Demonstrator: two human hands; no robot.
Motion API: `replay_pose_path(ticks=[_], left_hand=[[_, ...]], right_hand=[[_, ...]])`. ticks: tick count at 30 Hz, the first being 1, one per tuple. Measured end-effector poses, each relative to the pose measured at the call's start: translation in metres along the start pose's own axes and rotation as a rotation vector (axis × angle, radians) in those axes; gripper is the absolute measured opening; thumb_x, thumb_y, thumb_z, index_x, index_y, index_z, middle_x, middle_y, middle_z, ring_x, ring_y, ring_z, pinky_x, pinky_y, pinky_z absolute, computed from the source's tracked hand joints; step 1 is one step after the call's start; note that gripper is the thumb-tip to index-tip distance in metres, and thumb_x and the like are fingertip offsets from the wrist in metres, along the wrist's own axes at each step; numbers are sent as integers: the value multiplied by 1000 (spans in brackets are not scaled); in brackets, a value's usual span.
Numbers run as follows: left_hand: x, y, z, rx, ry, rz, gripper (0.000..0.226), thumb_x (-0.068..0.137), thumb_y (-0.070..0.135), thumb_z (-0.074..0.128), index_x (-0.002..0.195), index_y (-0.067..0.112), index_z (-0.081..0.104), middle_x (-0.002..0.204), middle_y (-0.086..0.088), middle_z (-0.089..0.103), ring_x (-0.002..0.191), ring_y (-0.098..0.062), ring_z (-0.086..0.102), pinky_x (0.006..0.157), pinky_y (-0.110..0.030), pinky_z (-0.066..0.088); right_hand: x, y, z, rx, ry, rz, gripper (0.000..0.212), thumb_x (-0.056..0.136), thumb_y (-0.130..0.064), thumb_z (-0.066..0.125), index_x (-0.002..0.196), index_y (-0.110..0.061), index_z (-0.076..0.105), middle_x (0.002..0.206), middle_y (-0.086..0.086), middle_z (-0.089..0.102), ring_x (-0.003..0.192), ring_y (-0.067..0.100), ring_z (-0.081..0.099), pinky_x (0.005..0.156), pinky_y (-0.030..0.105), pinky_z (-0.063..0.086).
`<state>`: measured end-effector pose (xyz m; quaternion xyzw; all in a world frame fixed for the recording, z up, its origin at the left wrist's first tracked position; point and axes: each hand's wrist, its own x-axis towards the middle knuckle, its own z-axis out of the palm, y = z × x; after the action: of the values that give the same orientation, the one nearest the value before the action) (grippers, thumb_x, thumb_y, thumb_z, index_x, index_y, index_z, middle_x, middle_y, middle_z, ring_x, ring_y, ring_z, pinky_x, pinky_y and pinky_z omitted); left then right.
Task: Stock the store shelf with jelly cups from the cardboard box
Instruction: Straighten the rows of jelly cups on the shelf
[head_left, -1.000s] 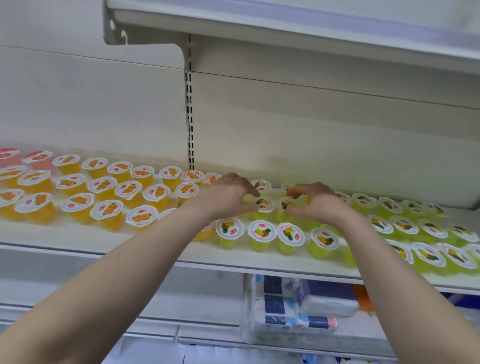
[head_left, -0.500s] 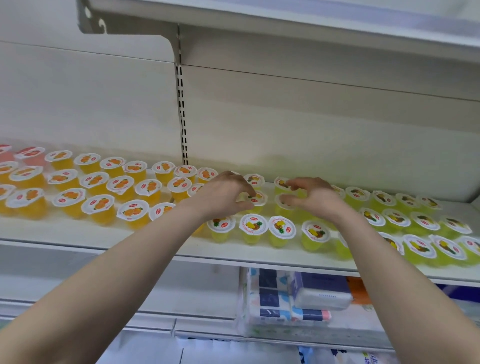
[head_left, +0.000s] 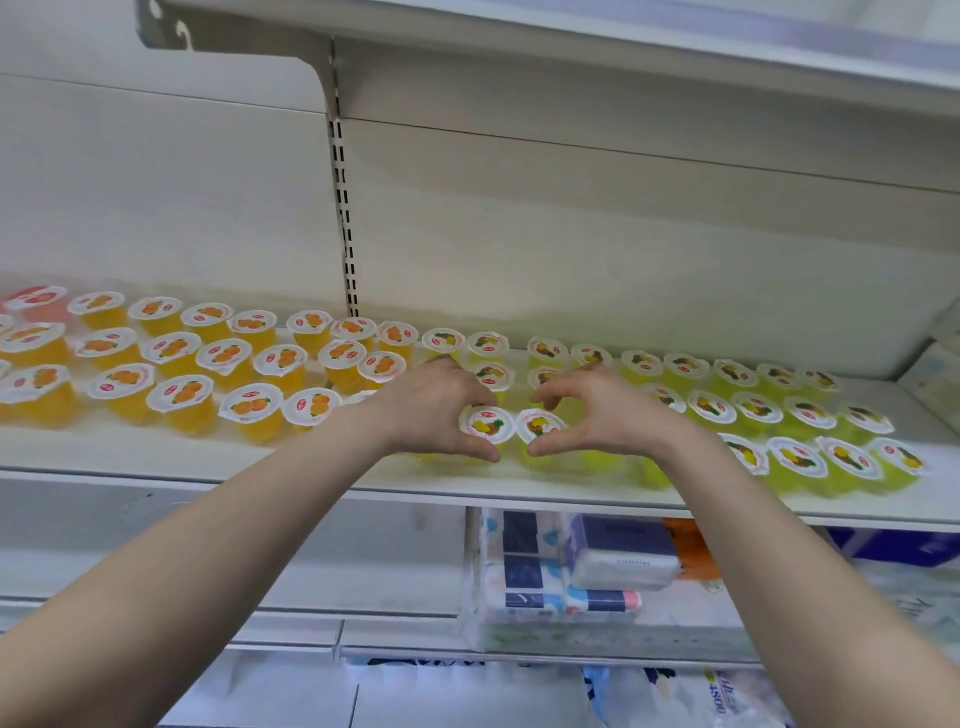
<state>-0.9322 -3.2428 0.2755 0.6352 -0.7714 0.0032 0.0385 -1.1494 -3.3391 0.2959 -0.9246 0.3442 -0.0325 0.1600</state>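
On the shelf (head_left: 156, 457) the orange jelly cups (head_left: 249, 405) stand at the left; my left hand (head_left: 434, 410) curls around one yellow jelly cup (head_left: 485, 425); just beside, my right hand (head_left: 597, 415) curls around its neighbour cup (head_left: 537, 426); the green-yellow cups (head_left: 795, 460) fill the right.

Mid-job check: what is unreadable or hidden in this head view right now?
- Cardboard box: not in the head view at all.
- Front-row cups under the left hand and right hand: partly covered.
- Lid print on the jelly cups: too small to read.
- Shelf ends: cut off by frame edges.
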Motion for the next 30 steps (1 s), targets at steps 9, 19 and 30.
replay_pose_path(ticks=[9,19,30], left_hand=[[-1,4,6,-14,34,-61,69,76,75,56,126,27,60,120,4,64,112,-22,49,96,-38,42],[15,40,1,-47,200,63,53,84,61,60,127,29,60,126,4,60,119,-19,47,100,-31,34],[23,53,9,-64,199,66,38,86,54,63,116,31,67,117,7,65,111,-16,52,95,-30,36]], right_hand=[[-7,4,7,-95,68,22,62,71,-62,75,124,-32,63,109,-9,65,109,17,47,88,36,44],[-47,40,-15,45,183,156,40,75,-52,78,108,-31,68,103,-13,65,94,11,57,79,31,46],[-51,44,4,-96,202,132,45,75,-46,78,115,-28,66,106,-6,64,103,18,54,86,37,47]])
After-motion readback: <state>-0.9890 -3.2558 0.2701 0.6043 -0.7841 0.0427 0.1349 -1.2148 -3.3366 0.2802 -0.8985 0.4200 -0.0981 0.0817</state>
